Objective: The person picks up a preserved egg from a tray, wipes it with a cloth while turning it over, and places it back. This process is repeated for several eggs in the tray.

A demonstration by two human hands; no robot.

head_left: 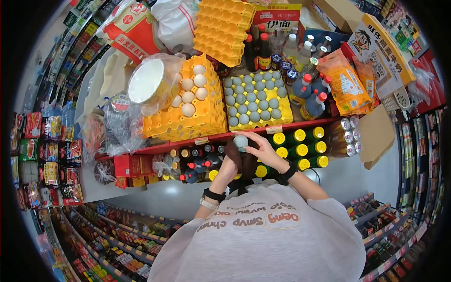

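Observation:
A pale blue-green egg [240,141] is between my two hands, in front of the red shelf edge. The fingers and thumb of my right hand [260,148] are curled round its right side. My left hand [229,165] is closed on a dark brown cloth [240,160], which lies against the egg's lower left; its fingers are partly hidden by the cloth. Just beyond my hands, a yellow tray [258,123] holds rows of similar eggs. To its left, stacked orange trays [183,123] carry several paler eggs.
Bottles with red caps [312,104] and orange packets [345,84] are right of the eggs. Yellow-capped jars [299,150] stand below the shelf edge. A white-lidded tub [146,81] in plastic sits at left, and empty orange trays [221,30] lean at the back.

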